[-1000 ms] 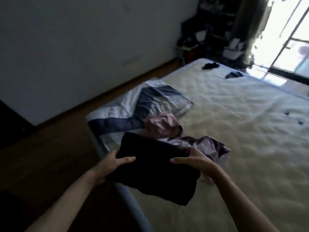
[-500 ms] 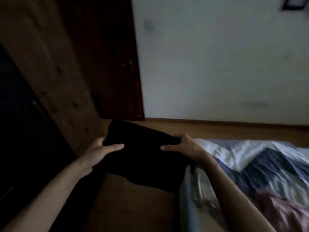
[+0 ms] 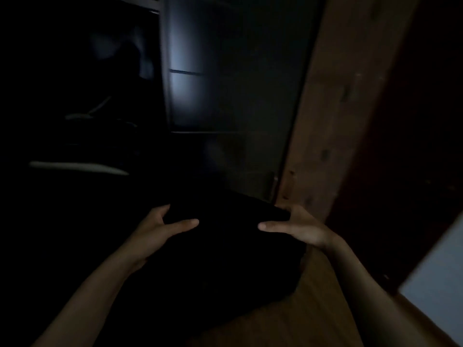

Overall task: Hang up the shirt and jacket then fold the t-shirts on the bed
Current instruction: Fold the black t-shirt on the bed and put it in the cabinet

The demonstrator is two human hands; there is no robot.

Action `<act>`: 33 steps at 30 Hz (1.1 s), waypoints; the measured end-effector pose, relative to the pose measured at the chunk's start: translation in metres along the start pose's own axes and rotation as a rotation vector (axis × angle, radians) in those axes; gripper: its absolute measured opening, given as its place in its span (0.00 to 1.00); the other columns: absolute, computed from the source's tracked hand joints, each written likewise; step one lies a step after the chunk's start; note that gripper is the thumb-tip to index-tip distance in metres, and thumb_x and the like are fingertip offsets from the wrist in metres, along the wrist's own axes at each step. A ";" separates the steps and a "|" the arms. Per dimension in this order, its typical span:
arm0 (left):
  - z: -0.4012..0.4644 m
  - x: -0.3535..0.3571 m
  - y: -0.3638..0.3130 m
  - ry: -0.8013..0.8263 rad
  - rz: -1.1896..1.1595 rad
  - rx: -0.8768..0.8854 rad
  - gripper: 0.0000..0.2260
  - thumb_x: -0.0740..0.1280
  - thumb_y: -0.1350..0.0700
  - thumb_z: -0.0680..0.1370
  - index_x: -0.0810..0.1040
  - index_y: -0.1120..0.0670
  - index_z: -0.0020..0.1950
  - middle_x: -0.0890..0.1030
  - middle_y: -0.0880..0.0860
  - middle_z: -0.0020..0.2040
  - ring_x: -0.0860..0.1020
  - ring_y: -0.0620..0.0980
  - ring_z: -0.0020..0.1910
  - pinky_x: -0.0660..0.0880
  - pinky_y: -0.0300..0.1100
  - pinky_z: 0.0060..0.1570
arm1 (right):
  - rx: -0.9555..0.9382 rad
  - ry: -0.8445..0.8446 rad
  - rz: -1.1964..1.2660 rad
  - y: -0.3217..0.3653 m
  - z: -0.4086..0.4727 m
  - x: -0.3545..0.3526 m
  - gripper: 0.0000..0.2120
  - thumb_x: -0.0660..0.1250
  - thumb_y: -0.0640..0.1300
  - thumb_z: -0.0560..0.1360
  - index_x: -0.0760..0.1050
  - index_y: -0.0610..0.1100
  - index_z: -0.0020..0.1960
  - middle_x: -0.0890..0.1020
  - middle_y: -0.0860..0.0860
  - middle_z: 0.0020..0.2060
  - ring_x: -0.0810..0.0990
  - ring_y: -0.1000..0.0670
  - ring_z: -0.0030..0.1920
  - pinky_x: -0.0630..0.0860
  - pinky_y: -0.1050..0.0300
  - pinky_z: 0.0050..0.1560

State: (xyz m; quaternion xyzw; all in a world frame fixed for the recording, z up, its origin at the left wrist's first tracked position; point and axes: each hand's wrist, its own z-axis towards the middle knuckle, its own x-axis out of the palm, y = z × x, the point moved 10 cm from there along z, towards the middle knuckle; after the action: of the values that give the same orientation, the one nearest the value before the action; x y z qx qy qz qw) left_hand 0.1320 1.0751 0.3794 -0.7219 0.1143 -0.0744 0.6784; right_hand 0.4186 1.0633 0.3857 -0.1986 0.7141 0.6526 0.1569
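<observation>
Gripping a folded black t-shirt (image 3: 225, 246), both hands' fingers hidden beneath.

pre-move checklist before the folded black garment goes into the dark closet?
1. Left hand grip on folded black garment: thumb on top, ok.
2. Right hand grip on the opposite edge: thumb on top, ok.
3. Garment stays folded: lower edge sags a little, ok.
4. Path ahead: dark closet faces the hands, nothing seen between, ok.
5. Free shelf space inside: too dark, cannot tell.
6. Wooden side panel clearance at the right hand: close, cannot tell.
</observation>
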 end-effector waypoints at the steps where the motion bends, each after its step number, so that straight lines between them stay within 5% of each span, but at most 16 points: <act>1: -0.006 -0.017 -0.004 -0.041 -0.002 0.010 0.24 0.80 0.51 0.67 0.80 0.52 0.61 0.86 0.53 0.53 0.85 0.52 0.52 0.79 0.49 0.56 | -0.031 0.041 -0.018 0.016 0.020 0.011 0.17 0.80 0.48 0.68 0.83 0.43 0.54 0.88 0.47 0.47 0.86 0.49 0.48 0.81 0.55 0.50; 10: -0.060 -0.171 0.017 -0.673 -0.104 -0.055 0.11 0.74 0.58 0.75 0.81 0.50 0.56 0.86 0.53 0.50 0.84 0.54 0.51 0.78 0.49 0.56 | -0.301 0.420 -0.090 0.137 0.131 0.173 0.18 0.81 0.49 0.67 0.81 0.48 0.54 0.87 0.53 0.47 0.86 0.53 0.50 0.81 0.62 0.51; 14: -0.039 -0.214 0.003 -0.958 -0.046 0.059 0.09 0.70 0.60 0.78 0.80 0.52 0.57 0.83 0.51 0.49 0.82 0.53 0.51 0.77 0.47 0.57 | -0.503 0.327 -0.344 0.207 0.178 0.220 0.35 0.79 0.62 0.65 0.75 0.48 0.67 0.81 0.54 0.60 0.80 0.53 0.58 0.78 0.56 0.61; 17: -0.007 -0.255 -0.002 -1.047 -0.068 0.118 0.14 0.70 0.59 0.78 0.79 0.58 0.64 0.83 0.56 0.56 0.81 0.55 0.56 0.76 0.50 0.61 | -0.547 0.246 -0.439 0.245 0.216 0.240 0.35 0.74 0.67 0.68 0.74 0.47 0.67 0.80 0.51 0.60 0.80 0.49 0.56 0.80 0.50 0.58; 20: 0.031 -0.298 -0.006 -1.051 -0.059 0.087 0.18 0.71 0.59 0.77 0.77 0.60 0.67 0.82 0.58 0.58 0.81 0.57 0.57 0.77 0.49 0.60 | -0.473 0.175 -0.515 0.265 0.264 0.252 0.34 0.70 0.68 0.72 0.73 0.44 0.66 0.80 0.46 0.59 0.80 0.45 0.55 0.80 0.49 0.57; 22: 0.061 -0.325 -0.011 -1.044 0.005 0.042 0.20 0.72 0.60 0.76 0.76 0.62 0.67 0.81 0.60 0.59 0.80 0.58 0.58 0.77 0.49 0.59 | -0.395 0.046 -0.716 0.266 0.302 0.258 0.40 0.64 0.70 0.74 0.66 0.42 0.74 0.74 0.42 0.68 0.75 0.42 0.65 0.75 0.48 0.65; 25: 0.095 -0.354 -0.011 -1.099 0.422 0.022 0.18 0.68 0.57 0.79 0.72 0.63 0.66 0.78 0.62 0.62 0.77 0.61 0.62 0.74 0.51 0.61 | -0.424 -0.152 -1.078 0.253 0.334 0.290 0.41 0.64 0.64 0.77 0.53 0.43 0.79 0.60 0.37 0.77 0.61 0.36 0.75 0.58 0.39 0.75; 29: 0.156 -0.339 0.039 -0.844 1.126 -0.034 0.24 0.53 0.44 0.78 0.71 0.54 0.69 0.74 0.60 0.67 0.75 0.61 0.63 0.72 0.60 0.62 | -0.588 -0.033 -0.934 0.189 0.331 0.375 0.32 0.54 0.60 0.82 0.53 0.45 0.81 0.57 0.37 0.79 0.50 0.31 0.79 0.40 0.32 0.77; 31: 0.185 -0.346 0.067 -0.731 1.127 -0.111 0.24 0.53 0.42 0.80 0.70 0.51 0.72 0.71 0.57 0.71 0.72 0.60 0.68 0.68 0.60 0.68 | -0.599 0.015 -0.913 0.167 0.338 0.395 0.33 0.47 0.64 0.82 0.50 0.49 0.82 0.53 0.38 0.80 0.46 0.34 0.80 0.36 0.35 0.77; 33: 0.202 -0.358 0.079 -0.702 1.025 -0.137 0.33 0.47 0.31 0.77 0.72 0.49 0.70 0.71 0.56 0.71 0.72 0.59 0.68 0.67 0.60 0.69 | -0.610 0.062 -0.893 0.166 0.356 0.401 0.36 0.45 0.69 0.80 0.46 0.53 0.82 0.51 0.41 0.81 0.45 0.36 0.80 0.33 0.39 0.78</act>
State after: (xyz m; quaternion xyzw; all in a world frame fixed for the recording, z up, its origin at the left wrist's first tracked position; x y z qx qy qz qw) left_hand -0.1642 1.3607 0.3041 -0.5987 0.2209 0.5097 0.5770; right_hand -0.0244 1.3969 0.3013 -0.5385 0.3428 0.6940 0.3329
